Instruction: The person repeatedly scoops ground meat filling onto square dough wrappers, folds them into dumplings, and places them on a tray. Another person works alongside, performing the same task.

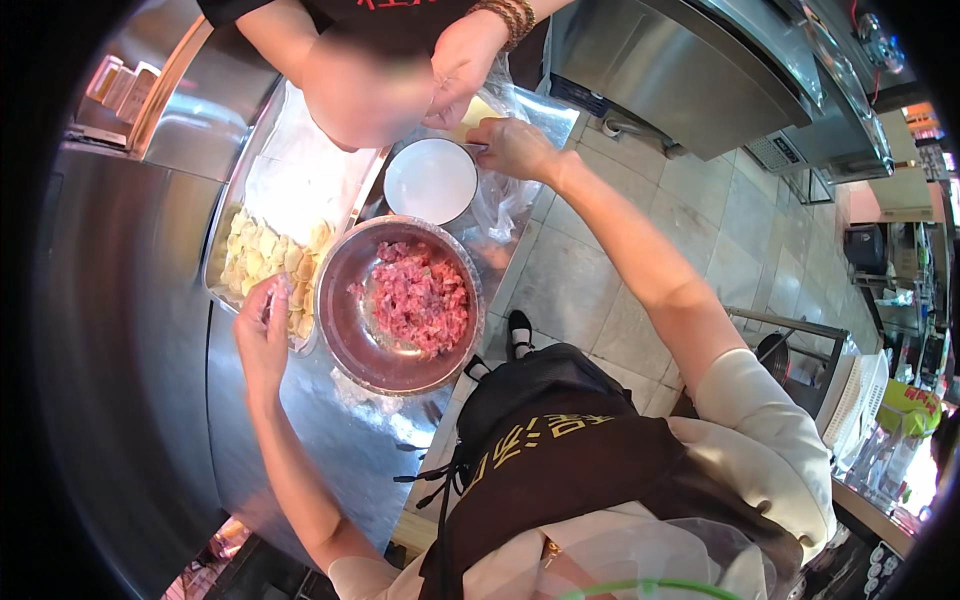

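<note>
My left hand [264, 322] hovers over the near edge of a metal tray [213, 281], fingers curled together at the tips. Whether something small is between those fingers is unclear. Folded, pale yellow dumplings [259, 251] crowd the near half of the tray; white lining [300, 180] covers the far half. Right of the tray stands a steel bowl [349, 315] of pink minced meat [424, 300]. Beyond it is a white round bowl [430, 180]. My right hand [521, 150] reaches past that bowl to pale yellow sheets [482, 112], probably wrappers. Its fingertips are partly hidden.
Across the steel table [300, 435], another person's hand [461, 71] with beaded bracelets works close to my right hand. Clear plastic [499, 210] lies beside the white bowl. A steel cabinet [675, 67] stands beyond the tiled floor [577, 262].
</note>
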A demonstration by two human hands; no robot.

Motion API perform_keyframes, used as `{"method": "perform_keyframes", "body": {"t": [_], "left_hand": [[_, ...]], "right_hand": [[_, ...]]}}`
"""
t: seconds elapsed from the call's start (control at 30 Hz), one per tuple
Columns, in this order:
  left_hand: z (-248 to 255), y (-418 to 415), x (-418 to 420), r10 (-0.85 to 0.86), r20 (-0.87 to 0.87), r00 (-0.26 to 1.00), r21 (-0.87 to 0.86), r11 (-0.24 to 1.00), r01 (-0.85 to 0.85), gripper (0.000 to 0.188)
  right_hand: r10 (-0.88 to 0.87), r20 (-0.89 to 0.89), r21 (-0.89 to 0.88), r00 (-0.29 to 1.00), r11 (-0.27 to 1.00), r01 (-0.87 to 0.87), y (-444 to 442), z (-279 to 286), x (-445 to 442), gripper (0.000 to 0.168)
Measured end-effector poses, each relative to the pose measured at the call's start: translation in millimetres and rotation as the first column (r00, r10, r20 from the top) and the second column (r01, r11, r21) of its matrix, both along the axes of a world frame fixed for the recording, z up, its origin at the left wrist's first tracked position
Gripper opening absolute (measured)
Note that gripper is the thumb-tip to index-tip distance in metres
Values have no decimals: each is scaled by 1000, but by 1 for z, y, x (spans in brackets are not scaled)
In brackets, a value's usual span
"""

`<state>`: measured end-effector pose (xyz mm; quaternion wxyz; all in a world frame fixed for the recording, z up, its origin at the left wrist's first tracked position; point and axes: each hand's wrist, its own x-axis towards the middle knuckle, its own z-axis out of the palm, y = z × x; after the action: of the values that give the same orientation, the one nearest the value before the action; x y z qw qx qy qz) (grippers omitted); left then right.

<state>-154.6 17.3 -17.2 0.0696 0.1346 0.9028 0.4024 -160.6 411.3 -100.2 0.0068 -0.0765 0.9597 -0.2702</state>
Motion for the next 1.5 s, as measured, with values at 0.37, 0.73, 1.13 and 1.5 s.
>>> {"method": "perform_keyframes", "body": {"t": [0.37,0.73,1.13,1.5], "left_hand": [[23,33,47,-30,3,1000,71,997,30,20],[36,33,69,-53,42,998,253,967,41,19],[34,132,82,-459,-192,867,168,855,490,17],[-4,210,60,-556,-182,811,84,813,577,18]], "right_hand": [[49,-62,-108,997,993,-55,2,-20,-7,22],[-40,102,-321,994,944,71,24,-13,-12,28],[-280,205,-481,938,805,346,47,-41,-15,24],[57,23,-146,998,988,-53,22,-12,-6,19]]}}
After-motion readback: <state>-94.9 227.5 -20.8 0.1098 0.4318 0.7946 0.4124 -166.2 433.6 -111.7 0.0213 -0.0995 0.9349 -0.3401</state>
